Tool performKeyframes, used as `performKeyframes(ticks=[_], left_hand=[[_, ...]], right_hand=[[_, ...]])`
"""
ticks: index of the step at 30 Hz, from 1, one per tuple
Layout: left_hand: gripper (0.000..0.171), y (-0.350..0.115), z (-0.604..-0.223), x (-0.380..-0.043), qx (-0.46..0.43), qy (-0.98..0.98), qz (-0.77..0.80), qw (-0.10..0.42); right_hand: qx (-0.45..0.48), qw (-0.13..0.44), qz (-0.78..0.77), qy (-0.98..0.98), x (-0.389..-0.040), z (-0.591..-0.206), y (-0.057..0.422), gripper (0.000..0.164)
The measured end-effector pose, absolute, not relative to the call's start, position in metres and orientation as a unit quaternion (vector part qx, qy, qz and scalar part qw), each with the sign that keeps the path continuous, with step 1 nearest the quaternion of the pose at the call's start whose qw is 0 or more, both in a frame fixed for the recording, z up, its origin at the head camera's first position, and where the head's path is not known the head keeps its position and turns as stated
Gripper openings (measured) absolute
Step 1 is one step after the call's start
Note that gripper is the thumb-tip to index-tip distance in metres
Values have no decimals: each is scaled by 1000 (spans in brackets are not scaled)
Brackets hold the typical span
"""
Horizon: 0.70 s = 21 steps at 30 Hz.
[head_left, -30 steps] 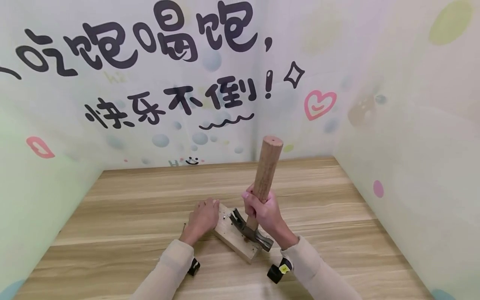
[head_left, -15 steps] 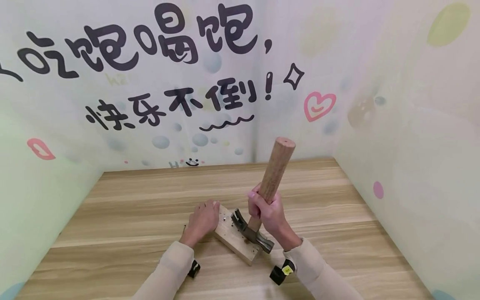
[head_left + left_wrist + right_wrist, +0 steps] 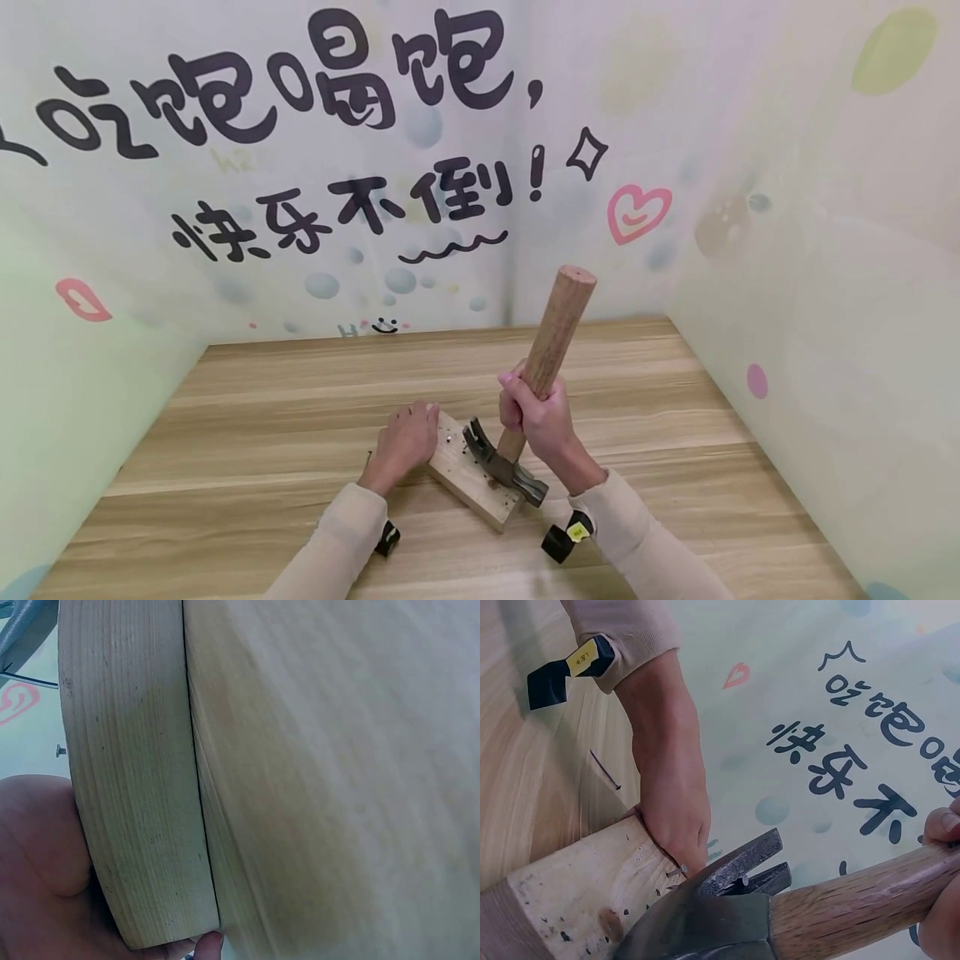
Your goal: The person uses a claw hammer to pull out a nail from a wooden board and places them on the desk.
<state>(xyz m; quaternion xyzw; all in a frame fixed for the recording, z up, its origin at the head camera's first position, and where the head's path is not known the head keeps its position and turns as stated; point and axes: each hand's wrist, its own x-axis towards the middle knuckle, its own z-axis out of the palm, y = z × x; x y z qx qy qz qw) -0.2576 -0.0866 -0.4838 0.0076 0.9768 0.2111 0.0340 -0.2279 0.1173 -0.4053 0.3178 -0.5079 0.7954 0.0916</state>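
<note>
A claw hammer (image 3: pixel 555 342) is gripped by my right hand (image 3: pixel 543 415) around its wooden handle, which leans up and to the right. Its dark metal head (image 3: pixel 705 922) is low over a pale wooden board (image 3: pixel 467 477), claw toward the board's far end. In the right wrist view, a nail head (image 3: pixel 744 880) shows between the claw prongs; whether they touch it I cannot tell. Another nail (image 3: pixel 676 870) sticks up from the board beside my left hand (image 3: pixel 408 437). That hand holds the board's far left end, fingers curled around it in the left wrist view.
A loose nail (image 3: pixel 606 771) lies on the wood-grain table (image 3: pixel 262 400) left of my left hand. Printed fabric walls (image 3: pixel 360 283) stand at the back and both sides. Dark marks and small holes dot the board. A black wrist device (image 3: pixel 558 542) hangs under my right forearm.
The hammer handle has tilted to the right with my right hand, which then rose slightly. The hammer head stays over nearly the same spot. My left hand and the board have hardly moved.
</note>
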Motion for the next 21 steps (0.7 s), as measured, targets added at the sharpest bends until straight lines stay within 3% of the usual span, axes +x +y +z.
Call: performKeyframes(ticks=[21], left_hand=[[52,-94,-483,-260,30,978,205,15]], right_hand=[[358,83,794,-485,-237,-369,125,29]])
